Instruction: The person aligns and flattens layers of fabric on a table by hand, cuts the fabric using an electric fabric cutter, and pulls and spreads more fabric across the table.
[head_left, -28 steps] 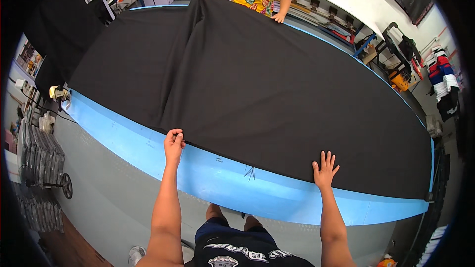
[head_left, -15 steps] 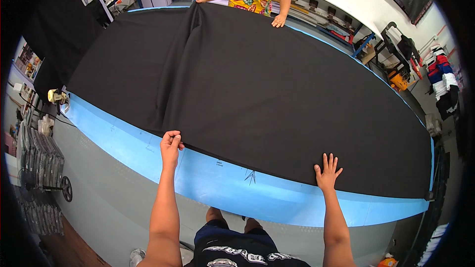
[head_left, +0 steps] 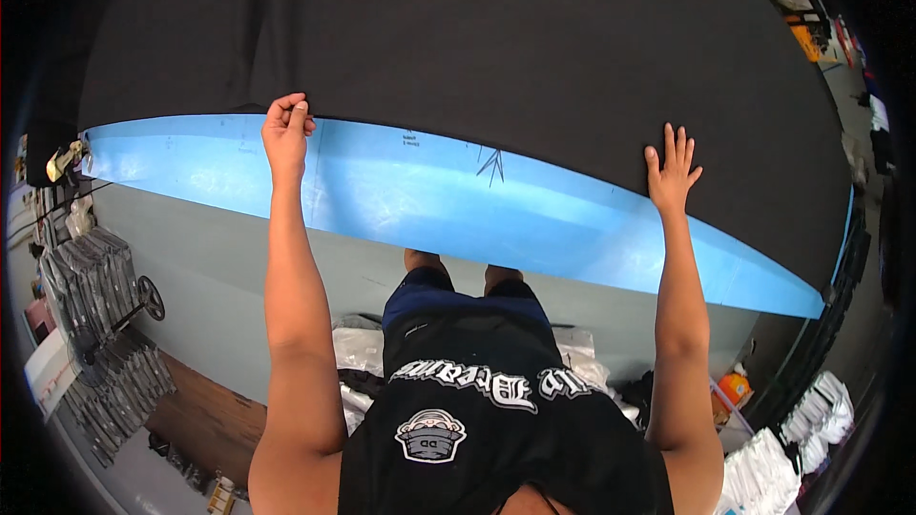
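A wide sheet of black fabric (head_left: 477, 38) lies over a blue-topped table (head_left: 401, 191). Along the near side a strip of the blue surface shows, with dark pen marks on it. My left hand (head_left: 287, 133) pinches the fabric's near edge between thumb and fingers. A soft fold (head_left: 250, 38) runs away from just left of that hand. My right hand (head_left: 674, 172) rests flat on the fabric near the same edge, farther right, fingers spread. The far side of the sheet lies outside the view.
A small clamp-like device (head_left: 65, 164) sits at the table's left end, with a cable by it. Plastic-wrapped stacks (head_left: 91, 277) stand on the floor at left, near a black handwheel (head_left: 145, 298). White bundles (head_left: 763, 472) and an orange object (head_left: 733, 387) lie at lower right.
The view has tilted down, so the co-worker across the table is out of sight. Both hands keep about their places on the fabric. The fold looks flatter.
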Demonstrator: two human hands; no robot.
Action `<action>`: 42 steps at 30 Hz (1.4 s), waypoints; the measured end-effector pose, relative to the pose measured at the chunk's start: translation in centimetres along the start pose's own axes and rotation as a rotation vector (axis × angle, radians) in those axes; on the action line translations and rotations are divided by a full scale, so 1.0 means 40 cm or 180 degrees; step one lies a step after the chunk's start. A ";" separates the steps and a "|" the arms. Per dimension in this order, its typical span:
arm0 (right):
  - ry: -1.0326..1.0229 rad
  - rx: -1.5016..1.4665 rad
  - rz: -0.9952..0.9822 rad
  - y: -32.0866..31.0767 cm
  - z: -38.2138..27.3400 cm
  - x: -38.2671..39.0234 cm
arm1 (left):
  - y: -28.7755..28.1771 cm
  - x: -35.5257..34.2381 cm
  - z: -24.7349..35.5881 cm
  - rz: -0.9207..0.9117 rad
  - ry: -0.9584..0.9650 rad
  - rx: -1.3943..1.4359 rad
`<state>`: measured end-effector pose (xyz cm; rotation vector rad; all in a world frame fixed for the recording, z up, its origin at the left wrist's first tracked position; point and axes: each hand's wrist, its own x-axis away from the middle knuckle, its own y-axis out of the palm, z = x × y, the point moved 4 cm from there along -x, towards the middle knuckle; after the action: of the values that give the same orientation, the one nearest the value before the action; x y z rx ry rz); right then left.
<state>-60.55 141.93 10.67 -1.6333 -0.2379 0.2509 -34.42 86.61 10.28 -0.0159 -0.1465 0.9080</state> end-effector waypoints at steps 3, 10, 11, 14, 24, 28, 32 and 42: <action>0.0002 0.0092 0.0011 0.001 0.000 0.004 | -0.001 0.003 -0.012 0.0026 -0.0019 -0.0443; 0.0089 0.0097 0.0065 -0.020 0.005 0.019 | -0.004 0.033 0.021 -0.0059 0.0237 -0.0217; 0.0062 -0.0055 0.0148 -0.023 -0.004 0.021 | -0.007 0.035 0.030 -0.0084 0.0305 -0.0218; 0.0026 0.0014 0.0198 -0.009 -0.018 0.024 | -0.018 0.030 0.018 -0.0091 0.0126 -0.0598; -0.0241 -0.0497 0.0426 -0.087 -0.204 -0.008 | -0.036 0.028 0.004 -0.0235 0.0138 -0.0676; -0.0721 -0.0465 0.0461 -0.070 -0.507 0.003 | -0.027 0.013 -0.017 -0.0326 0.0266 -0.0917; -0.0804 -0.0081 0.0173 0.016 -0.567 0.066 | -0.014 0.030 -0.010 -0.0210 0.0350 -0.1175; -0.0690 0.0106 0.0057 0.052 -0.650 0.075 | 0.024 0.028 0.081 -0.0546 0.0342 -0.2932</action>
<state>-49.80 117.96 10.47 -1.5760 -0.3821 0.4443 -34.91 87.91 13.55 -0.8920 -0.4483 0.6028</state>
